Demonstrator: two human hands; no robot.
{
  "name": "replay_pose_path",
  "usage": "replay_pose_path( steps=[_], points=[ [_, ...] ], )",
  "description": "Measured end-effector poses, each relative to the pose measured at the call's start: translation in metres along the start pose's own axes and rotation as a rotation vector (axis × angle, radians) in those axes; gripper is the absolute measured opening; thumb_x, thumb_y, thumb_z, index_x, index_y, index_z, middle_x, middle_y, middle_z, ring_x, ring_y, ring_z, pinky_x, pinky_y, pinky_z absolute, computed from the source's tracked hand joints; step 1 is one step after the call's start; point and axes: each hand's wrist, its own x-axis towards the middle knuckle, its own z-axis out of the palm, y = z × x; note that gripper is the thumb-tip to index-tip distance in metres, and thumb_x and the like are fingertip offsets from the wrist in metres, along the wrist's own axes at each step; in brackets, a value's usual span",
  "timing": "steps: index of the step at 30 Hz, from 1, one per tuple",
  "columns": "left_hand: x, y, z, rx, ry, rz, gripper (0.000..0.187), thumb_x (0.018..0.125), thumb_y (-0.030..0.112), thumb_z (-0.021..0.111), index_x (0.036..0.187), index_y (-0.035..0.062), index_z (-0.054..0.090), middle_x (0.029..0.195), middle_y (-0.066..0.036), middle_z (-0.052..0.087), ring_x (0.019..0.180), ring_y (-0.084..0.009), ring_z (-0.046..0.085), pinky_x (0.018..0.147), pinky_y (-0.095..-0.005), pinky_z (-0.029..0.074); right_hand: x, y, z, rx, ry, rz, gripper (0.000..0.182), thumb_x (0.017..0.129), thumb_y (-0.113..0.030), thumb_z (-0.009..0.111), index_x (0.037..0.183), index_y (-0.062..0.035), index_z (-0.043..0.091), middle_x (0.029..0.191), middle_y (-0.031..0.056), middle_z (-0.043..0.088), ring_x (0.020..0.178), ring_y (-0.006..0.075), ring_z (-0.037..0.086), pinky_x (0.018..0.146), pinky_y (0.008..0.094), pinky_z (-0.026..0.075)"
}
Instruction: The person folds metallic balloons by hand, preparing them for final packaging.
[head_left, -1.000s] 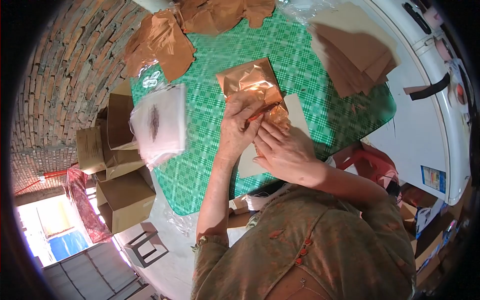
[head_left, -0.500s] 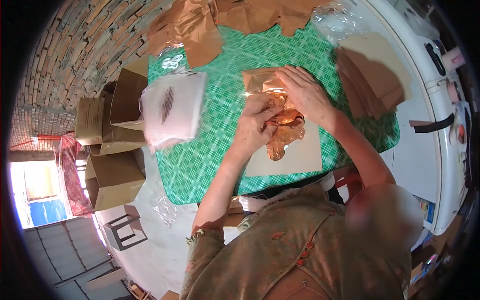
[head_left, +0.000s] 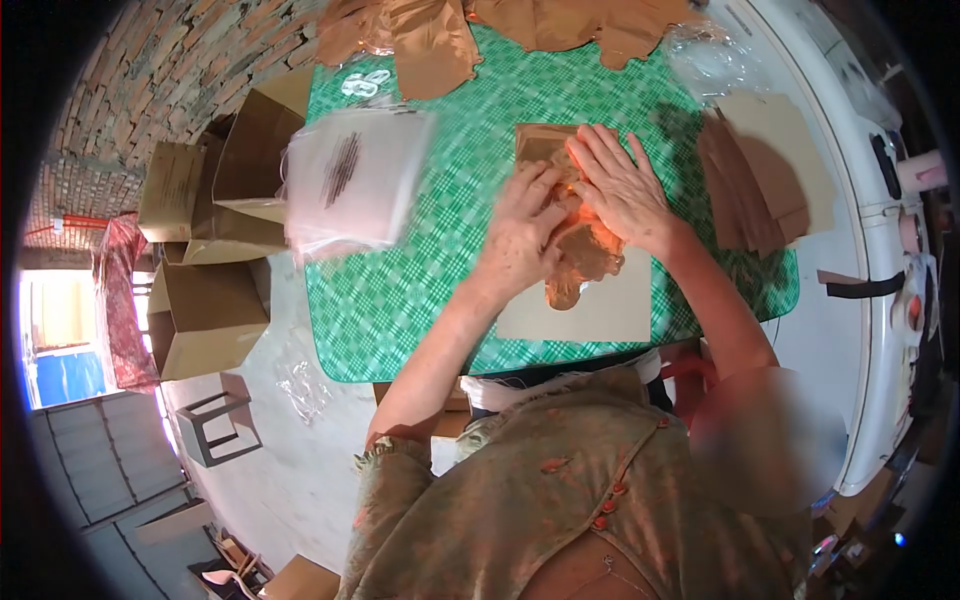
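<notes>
On the green checked tablecloth lies a beige card sheet (head_left: 575, 318). A shiny copper-coloured foil piece, like a flat foil balloon (head_left: 572, 290), is folded over it, its rounded lower end showing below the hands. My right hand (head_left: 625, 195) lies flat on the upper right of the foil, fingers stretched out. My left hand (head_left: 518, 232) rests on its left side with the fingers bent and apart, pressing down. Both hands hide much of the foil's middle.
A stack of clear plastic bags (head_left: 360, 180) lies on the left. More copper foil pieces (head_left: 435, 50) are spread along the far edge. Brown and beige sheets (head_left: 770, 180) lie at the right. Open cardboard boxes (head_left: 215, 310) stand beyond the table's left edge.
My left hand has gone from gathering the foil with bent fingers to pressing on it with fingers spread. The foil looks flatter. The view has shifted slightly.
</notes>
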Motion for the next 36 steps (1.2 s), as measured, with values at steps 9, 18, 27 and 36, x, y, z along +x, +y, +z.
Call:
replay_pose_path(
  steps=[9,18,27,36],
  points=[
    [-0.036,-0.024,-0.040,0.233,0.062,-0.198,0.054,0.089,0.027,0.082,0.138,0.0097,0.068,0.155,-0.017,0.054,0.149,-0.0424,0.043,0.122,-0.0565,0.034,0.002,0.006,0.005,0.024,-0.068,0.013,0.063,0.114,-0.045,0.037,0.169,-0.0154,0.031,0.178,0.0089,0.022,0.165,0.0252,0.016,0.133,0.0534,0.007],
    [-0.041,-0.028,-0.029,0.163,0.108,-0.185,0.035,0.094,0.017,0.076,0.128,0.0141,0.077,0.152,-0.012,0.059,0.147,-0.0399,0.045,0.121,-0.0556,0.035,0.003,0.014,0.010,0.045,-0.009,-0.056,0.062,0.113,-0.040,0.042,0.168,-0.0136,0.032,0.176,0.0140,0.024,0.163,0.0322,0.021,0.131,0.0594,0.012],
    [-0.039,-0.028,-0.027,0.154,0.104,-0.178,0.032,0.097,0.017,0.073,0.129,0.0164,0.077,0.155,-0.011,0.056,0.148,-0.0394,0.044,0.122,-0.0553,0.033,0.005,0.011,0.000,0.066,-0.088,-0.034,0.065,0.114,-0.043,0.037,0.170,-0.0110,0.028,0.177,0.0151,0.021,0.165,0.0330,0.017,0.131,0.0602,0.010],
    [-0.046,-0.024,-0.024,0.221,0.093,-0.125,0.028,0.096,0.020,0.074,0.123,0.0165,0.078,0.155,-0.011,0.055,0.147,-0.0391,0.044,0.122,-0.0554,0.034,0.005,0.012,0.003,0.050,-0.098,-0.033,0.066,0.112,-0.044,0.036,0.169,-0.0102,0.028,0.177,0.0152,0.021,0.165,0.0334,0.016,0.131,0.0601,0.010]
  ],
)
